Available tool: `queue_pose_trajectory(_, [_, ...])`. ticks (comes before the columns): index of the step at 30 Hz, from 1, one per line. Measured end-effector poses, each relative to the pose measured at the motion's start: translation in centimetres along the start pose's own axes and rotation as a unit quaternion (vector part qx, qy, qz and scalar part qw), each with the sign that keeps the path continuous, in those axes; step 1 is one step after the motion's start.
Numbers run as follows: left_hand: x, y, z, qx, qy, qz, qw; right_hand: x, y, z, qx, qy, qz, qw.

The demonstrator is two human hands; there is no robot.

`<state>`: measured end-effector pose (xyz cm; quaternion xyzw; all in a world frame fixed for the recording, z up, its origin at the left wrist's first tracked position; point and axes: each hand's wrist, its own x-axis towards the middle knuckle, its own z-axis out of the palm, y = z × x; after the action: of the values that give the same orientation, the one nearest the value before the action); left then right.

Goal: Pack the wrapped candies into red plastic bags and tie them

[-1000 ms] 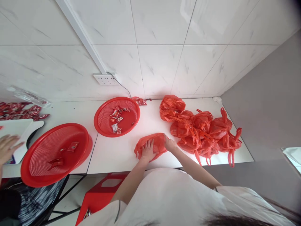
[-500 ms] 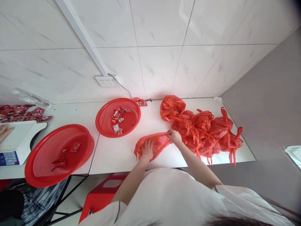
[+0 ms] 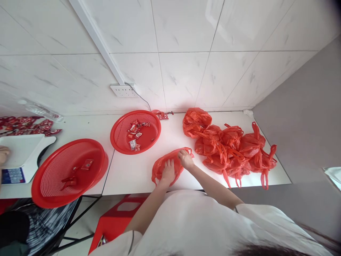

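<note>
A red plastic bag (image 3: 160, 166) lies on the white table in front of me. My left hand (image 3: 168, 172) rests flat on the bag with its fingers stretched forward. At the bag's right end my right hand (image 3: 185, 159) has its fingers bent and closed on the thin plastic, and a handle loop (image 3: 188, 149) sticks out past them. To the right is a heap of filled red plastic bags (image 3: 231, 153), several with knotted handles. Beyond my left hand stands a round red basket (image 3: 149, 142) holding small red and white packets (image 3: 136, 131).
A larger red basket (image 3: 90, 153) with a few red packets stands at the left, over the table's front edge. Beside it is a white scale-like device (image 3: 18, 153) with another person's hand (image 3: 3, 155). A plastic bottle (image 3: 42, 109) lies by the wall; a red stool (image 3: 112, 220) is below.
My right hand has moved left, bringing the bag's right end inward, so the bag is shorter. My left hand stays on the bag. The other person's hand has shifted left.
</note>
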<state>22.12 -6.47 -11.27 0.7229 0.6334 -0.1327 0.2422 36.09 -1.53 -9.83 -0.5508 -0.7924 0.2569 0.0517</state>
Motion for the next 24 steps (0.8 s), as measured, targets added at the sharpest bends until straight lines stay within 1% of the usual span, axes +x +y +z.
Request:
queue_pose_trajectory(5, [0.3,-1.0,0.6,-0.024,-0.062,-0.016,0.998,-0.1,1.3,1.8,-0.013,-0.097,-0.049,0.994])
queue_pose_trajectory(7, [0.5,-1.8,0.4,-0.076,-0.079,-0.022,0.994,-0.1,1.9,2.1,-0.041,-0.145,-0.025,0.988])
queue_pose_trajectory(10, [0.9,-3.2,-0.8,-0.173,-0.090,-0.028,0.980,0.1,2.5,1.8,-0.101,-0.211,0.053,0.971])
queue_pose_trajectory(12, [1.2,-4.0,-1.9,-0.220,-0.083,-0.024,0.972,0.1,2.6,1.3,-0.120,-0.212,0.088,0.966])
queue_pose_trajectory(15, [1.8,-5.0,-4.3,-0.315,-0.042,-0.001,0.948,-0.2,1.9,0.2,-0.123,-0.170,0.110,0.972])
queue_pose_trajectory(18, [2.1,-6.2,-6.7,-0.425,-0.007,0.006,0.905,-0.9,0.7,-1.0,-0.117,-0.116,0.113,0.980])
queue_pose_trajectory(21, [1.7,-8.0,-8.1,-0.514,0.009,-0.027,0.857,-1.8,-0.6,-1.9,-0.102,-0.062,0.098,0.988])
queue_pose_trajectory(22, [1.5,-8.5,-8.3,-0.562,0.033,-0.056,0.825,-2.2,-1.0,-2.0,-0.091,-0.039,0.086,0.991])
queue_pose_trajectory(23, [1.3,-9.0,-8.4,-0.620,0.071,-0.089,0.776,-2.5,-1.4,-2.1,-0.075,-0.012,0.069,0.995])
queue_pose_trajectory(24, [1.3,-9.5,-8.5,-0.680,0.117,-0.122,0.713,-2.8,-1.6,-2.1,-0.055,0.016,0.050,0.997])
